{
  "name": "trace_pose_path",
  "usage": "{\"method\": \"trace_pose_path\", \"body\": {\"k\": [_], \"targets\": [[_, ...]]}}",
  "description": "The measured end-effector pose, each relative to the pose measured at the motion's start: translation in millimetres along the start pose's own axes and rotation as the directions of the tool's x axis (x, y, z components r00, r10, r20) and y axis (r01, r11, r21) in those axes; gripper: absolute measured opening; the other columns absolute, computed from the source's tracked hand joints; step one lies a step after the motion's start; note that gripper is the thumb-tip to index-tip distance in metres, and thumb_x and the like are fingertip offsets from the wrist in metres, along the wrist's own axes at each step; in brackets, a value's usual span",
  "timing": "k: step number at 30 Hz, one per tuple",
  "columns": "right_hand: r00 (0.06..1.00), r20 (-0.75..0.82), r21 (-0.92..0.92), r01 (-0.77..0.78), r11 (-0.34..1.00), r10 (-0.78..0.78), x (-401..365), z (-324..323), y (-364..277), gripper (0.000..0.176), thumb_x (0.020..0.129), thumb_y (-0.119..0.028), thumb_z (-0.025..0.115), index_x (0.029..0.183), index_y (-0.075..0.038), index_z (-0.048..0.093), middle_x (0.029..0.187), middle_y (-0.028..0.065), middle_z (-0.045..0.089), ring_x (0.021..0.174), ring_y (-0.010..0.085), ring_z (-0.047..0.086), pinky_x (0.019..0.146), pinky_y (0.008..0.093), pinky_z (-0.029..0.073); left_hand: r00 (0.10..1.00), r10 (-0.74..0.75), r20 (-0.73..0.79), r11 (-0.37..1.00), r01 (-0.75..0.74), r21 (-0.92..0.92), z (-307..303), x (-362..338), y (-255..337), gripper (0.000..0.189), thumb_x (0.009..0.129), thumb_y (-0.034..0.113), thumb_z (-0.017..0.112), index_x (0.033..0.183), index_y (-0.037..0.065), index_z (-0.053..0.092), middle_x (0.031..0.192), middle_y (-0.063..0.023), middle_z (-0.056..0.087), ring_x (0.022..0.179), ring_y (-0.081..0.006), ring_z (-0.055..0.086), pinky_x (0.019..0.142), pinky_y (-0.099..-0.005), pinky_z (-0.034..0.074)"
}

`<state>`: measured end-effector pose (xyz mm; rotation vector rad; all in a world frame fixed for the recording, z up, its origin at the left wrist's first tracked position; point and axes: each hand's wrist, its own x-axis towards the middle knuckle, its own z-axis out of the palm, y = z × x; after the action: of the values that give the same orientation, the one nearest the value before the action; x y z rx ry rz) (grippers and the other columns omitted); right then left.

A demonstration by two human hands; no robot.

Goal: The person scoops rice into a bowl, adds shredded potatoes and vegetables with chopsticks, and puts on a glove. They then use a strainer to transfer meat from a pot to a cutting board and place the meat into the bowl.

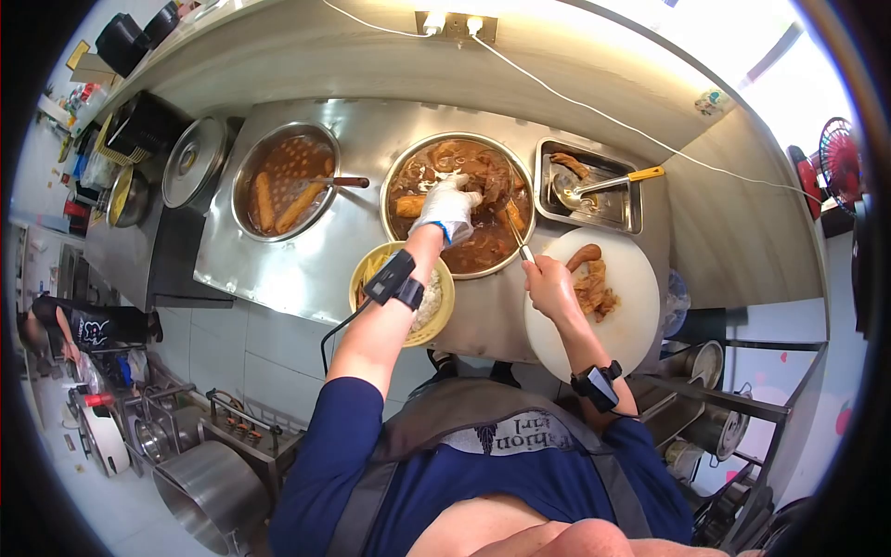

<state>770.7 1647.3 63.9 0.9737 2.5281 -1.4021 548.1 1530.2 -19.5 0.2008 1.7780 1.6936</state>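
Note:
My left hand (450,206), in a clear plastic glove, reaches into a round steel pot (384,206) of brown braising sauce. Its fingers are closed around the edge of a dark chunk of braised meat (497,176). My bare right hand (551,286) grips the pale handle of a slim metal utensil (516,232), whose far end dips to the meat at the pot's right side. Below my left wrist, partly hidden by it, stands a yellow bowl (438,320) with white rice and yellow strips. Browned meat pieces (594,286) lie on a round white cutting board (636,311) by my right hand.
Left on the steel counter (367,139), a second pot (238,200) holds sauce, long fried pieces and a brown-handled utensil (348,182). A steel tray (613,215) with a yellow-handled ladle (603,184) sits back right. Another person (93,320) stands far left.

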Motion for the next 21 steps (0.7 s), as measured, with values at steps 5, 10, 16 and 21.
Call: {"method": "trace_pose_path", "body": {"k": [5,10,16,21], "targets": [[0.999,-0.033,-0.016,0.014,1.0,-0.014,-3,3,-14,0.023,0.092,-0.019,0.055,0.088,0.003,0.061,0.075,0.0246,0.061,0.072,0.0403,0.061,0.068,0.0446,0.046,0.933,0.305,-0.194,0.686,-0.074,0.724,29,-29,44,0.079,0.07,0.029,0.079,0.135,0.001,0.044,0.124,-0.0291,0.055,0.118,-0.0396,0.053,0.099,-0.0422,0.043],[0.984,-0.089,-0.088,0.146,0.985,-0.153,-3,14,-2,0.024,0.093,-0.02,0.055,0.086,0.001,0.062,0.064,0.013,0.06,0.062,0.028,0.06,0.062,0.0393,0.047,0.894,0.403,-0.194,0.484,-0.029,0.874,53,-32,54,0.074,0.071,0.025,0.076,0.135,0.014,0.041,0.14,-0.0243,0.036,0.101,-0.0393,0.062,0.084,-0.0432,0.053],[0.986,-0.115,0.011,0.12,0.993,-0.118,-6,8,10,0.024,0.093,-0.019,0.055,0.085,0.001,0.062,0.063,0.0118,0.06,0.057,0.0231,0.059,0.057,0.0376,0.046,0.832,0.504,-0.234,0.528,-0.081,0.846,40,1,13,0.056,0.075,0.009,0.06,0.13,0.011,0.05,0.133,-0.0238,0.047,0.106,-0.0399,0.059,0.092,-0.0431,0.048],[0.998,-0.054,0.145,0.03,0.989,-0.022,-6,0,13,0.025,0.093,-0.019,0.056,0.08,0.002,0.06,0.063,0.0183,0.059,0.057,0.0321,0.059,0.055,0.041,0.045,0.835,0.482,-0.266,0.692,-0.176,0.701,27,6,11,0.05,0.077,0.004,0.053,0.127,0.006,0.054,0.107,-0.0242,0.062,0.096,-0.0376,0.062,0.087,-0.041,0.048]]}}
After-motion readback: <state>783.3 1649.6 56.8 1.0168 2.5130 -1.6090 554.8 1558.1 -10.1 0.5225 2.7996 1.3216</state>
